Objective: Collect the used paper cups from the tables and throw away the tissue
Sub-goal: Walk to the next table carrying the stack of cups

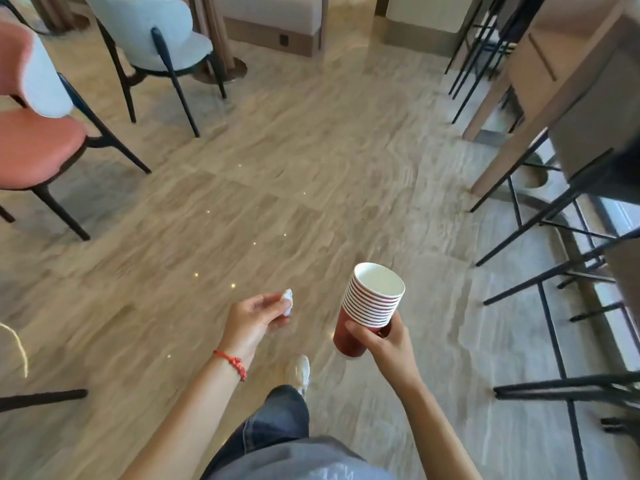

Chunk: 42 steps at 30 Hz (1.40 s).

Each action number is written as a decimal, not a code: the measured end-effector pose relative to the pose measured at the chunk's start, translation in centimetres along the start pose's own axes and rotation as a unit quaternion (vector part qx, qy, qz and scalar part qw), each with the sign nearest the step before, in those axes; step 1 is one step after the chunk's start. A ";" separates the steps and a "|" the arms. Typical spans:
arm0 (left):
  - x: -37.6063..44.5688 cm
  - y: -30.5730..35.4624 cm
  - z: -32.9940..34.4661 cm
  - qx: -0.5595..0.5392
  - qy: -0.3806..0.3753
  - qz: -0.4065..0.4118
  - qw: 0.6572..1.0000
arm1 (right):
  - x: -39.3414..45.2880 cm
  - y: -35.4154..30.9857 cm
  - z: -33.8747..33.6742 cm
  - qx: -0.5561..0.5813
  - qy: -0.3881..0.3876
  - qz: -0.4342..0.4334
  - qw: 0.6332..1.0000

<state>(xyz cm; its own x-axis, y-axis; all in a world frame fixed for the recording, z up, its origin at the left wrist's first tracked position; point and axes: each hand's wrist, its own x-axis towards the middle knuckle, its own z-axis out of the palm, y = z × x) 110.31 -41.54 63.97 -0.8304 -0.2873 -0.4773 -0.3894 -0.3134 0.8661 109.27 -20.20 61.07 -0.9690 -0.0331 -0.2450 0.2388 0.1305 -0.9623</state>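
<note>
The right hand (384, 341) grasps a nested stack of red paper cups (369, 306) around the lower part, fingers wrapped across the front of the outermost cup and thumb behind it. The stack tilts slightly, mouth up and away from the person. Above the grasp the rolled white rims pile up one over another, about ten or so, and the topmost cup's white inside shows nothing in it. Below the fingers the red base of the outermost cup juts out toward the floor.

The left hand (254, 318) pinches a small crumpled white tissue (287, 301) between thumb and fingertips; the wad sticks out just past the fingertips, on the side toward the cups. Tissue and cup stack are apart, with bare floor showing between them. A red string bracelet (232, 363) circles the left wrist behind that pinch.

Both hands hang over a polished, wood-grained tile floor (277, 168). Beneath and between the forearms, a leg in dark jeans (277, 420) and a pale shoe (299, 370) step forward. Far ahead of the left hand stand a coral-seated chair (38, 147) and a pale blue chair (152, 32). Off beyond the right hand, black metal stool legs (554, 306) sit under a tan counter (571, 81).
</note>
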 end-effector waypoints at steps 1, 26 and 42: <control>2.1 1.3 0.7 -0.002 0.005 -0.002 1.000 | 2.5 -0.8 0.1 -0.003 0.001 0.001 1.000; 45.0 23.3 26.9 -0.028 0.027 0.025 0.999 | 55.9 -16.8 -7.6 -0.016 -0.056 -0.009 0.998; 71.5 36.6 28.7 -0.057 0.066 0.011 0.996 | 85.6 -25.0 0.1 -0.051 -0.067 -0.004 0.996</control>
<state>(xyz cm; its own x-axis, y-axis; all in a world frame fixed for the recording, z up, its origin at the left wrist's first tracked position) 25.24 -47.55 65.79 -0.7754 -0.4098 -0.4805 -0.3179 -0.4043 0.8576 20.33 -26.41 64.14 -0.9516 -0.1663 -0.2584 0.2175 0.2295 -0.9487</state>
